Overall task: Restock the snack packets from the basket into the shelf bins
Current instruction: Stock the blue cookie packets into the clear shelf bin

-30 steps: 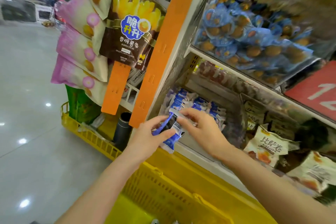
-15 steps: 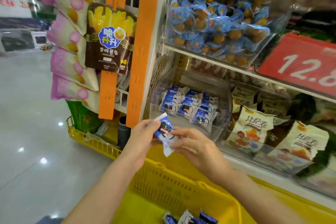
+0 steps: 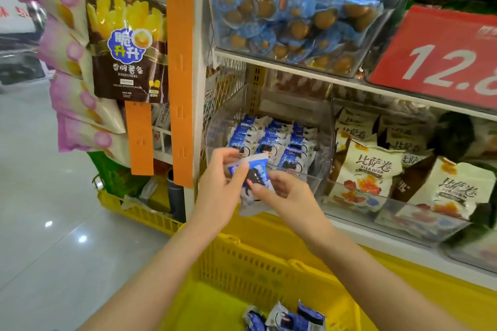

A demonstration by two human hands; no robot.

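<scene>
Bare left hand (image 3: 219, 188), right hand (image 3: 286, 195)

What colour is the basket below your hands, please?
Yellow basket, seen clearly in the head view.

Single head cam (wide-angle, only view): sits above and in front of the clear shelf bin (image 3: 322, 142), facing forward-down, close up.

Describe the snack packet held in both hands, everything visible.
The snack packet is a small glossy plastic wrapper, blue and white with a dark picture in the middle and a pale top edge. It stands roughly upright, slightly tilted, pinched by the left hand and right hand, in front of the clear bin above the yellow basket.
</scene>
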